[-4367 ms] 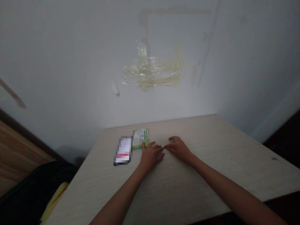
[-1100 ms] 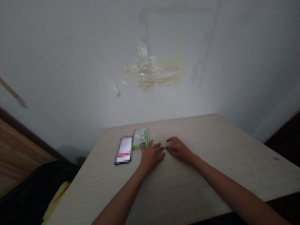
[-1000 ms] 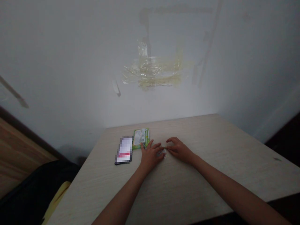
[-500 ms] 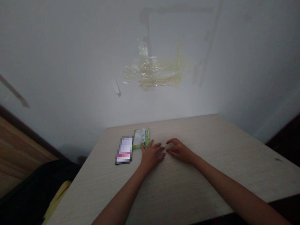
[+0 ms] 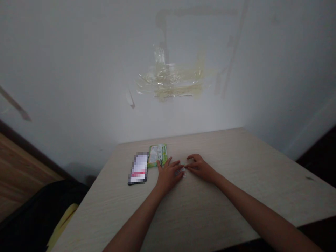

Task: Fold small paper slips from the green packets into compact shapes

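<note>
My left hand lies flat on the pale wooden table, fingers spread. Its thumb is by the near corner of a green snack packet. My right hand rests just to the right with its fingers curled. Its thumb and forefinger are pinched at a small pale scrap that lies between the two hands. My left fingertips touch the same scrap. It is too small and dim to name.
A phone with a lit screen lies left of the packet. The table stands in a corner against white walls, with old tape remains on the wall. A dark bag with a yellow part sits low at the left.
Both hands stay in the same place around the small scrap. Only the right fingers have shifted slightly.
</note>
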{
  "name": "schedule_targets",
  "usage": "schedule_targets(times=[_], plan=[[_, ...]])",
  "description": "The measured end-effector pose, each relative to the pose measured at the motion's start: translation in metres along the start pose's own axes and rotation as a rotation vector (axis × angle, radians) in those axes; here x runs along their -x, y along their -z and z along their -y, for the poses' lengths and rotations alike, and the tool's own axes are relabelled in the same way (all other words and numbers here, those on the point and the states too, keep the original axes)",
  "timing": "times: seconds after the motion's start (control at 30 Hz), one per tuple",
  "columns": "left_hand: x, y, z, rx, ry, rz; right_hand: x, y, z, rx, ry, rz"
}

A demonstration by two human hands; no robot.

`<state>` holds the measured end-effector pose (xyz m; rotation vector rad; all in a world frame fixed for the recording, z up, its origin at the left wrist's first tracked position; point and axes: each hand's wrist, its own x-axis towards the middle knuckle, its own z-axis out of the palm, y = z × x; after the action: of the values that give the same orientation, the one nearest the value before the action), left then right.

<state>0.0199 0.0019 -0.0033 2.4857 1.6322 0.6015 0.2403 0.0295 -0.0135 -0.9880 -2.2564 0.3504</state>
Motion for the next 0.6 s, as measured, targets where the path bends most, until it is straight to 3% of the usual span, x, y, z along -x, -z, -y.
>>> schedule_targets(times=[0.6], plan=[[-0.0019, 0.0010, 0.0025, 0.019, -0.013, 0.026, -0.0038, -0.0094, -0.0029, 0.228, -0.093, -0.025]])
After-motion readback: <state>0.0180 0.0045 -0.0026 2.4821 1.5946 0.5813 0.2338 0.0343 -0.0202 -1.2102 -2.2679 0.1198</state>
